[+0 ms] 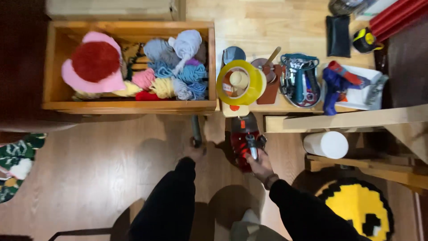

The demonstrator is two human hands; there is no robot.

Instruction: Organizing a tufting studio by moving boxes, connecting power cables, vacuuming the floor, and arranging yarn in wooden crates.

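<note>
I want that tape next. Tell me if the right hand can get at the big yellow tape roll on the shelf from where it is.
Probably yes. The right hand is on the red tool, directly below the yellow tape roll, which sits near the shelf front edge with nothing over it. The hand would have to let go first.

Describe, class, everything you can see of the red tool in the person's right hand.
The red tool is a glossy red and black body, apparently plastic, with a dark metal fitting on its upper face. It hangs above the wooden floor, just below the table edge and the yellow tape roll. The right hand grips its lower end from below, fingers wrapped around it. Its exact kind cannot be told, and its far end is in shadow.
</note>
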